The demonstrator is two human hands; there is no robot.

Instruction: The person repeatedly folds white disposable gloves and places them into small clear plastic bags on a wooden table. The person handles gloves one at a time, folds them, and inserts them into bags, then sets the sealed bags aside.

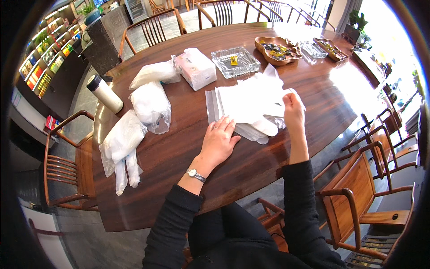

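A fanned stack of white, translucent disposable gloves [248, 97] lies on the wooden table before me. My left hand [220, 136], with a ring and a wristwatch [192, 173], rests palm down on the near left edge of the stack, fingers extended. At the stack's right side, my right hand [294, 109] is closed on part of a white glove, raised off the table there; its fingertips are partly hidden. To the left lie clear bags of white gloves [122, 136], [151, 102] and another glove bag [154, 74].
A tissue pack [196, 69] and a glass ashtray [235, 62] holding a yellow wrapped sweet [233, 60] stand beyond the stack. Farther right is a wooden tray [268, 59] of wrapped sweets. A flask [104, 93] stands at left. Wooden chairs [351, 188] surround the table [188, 101].
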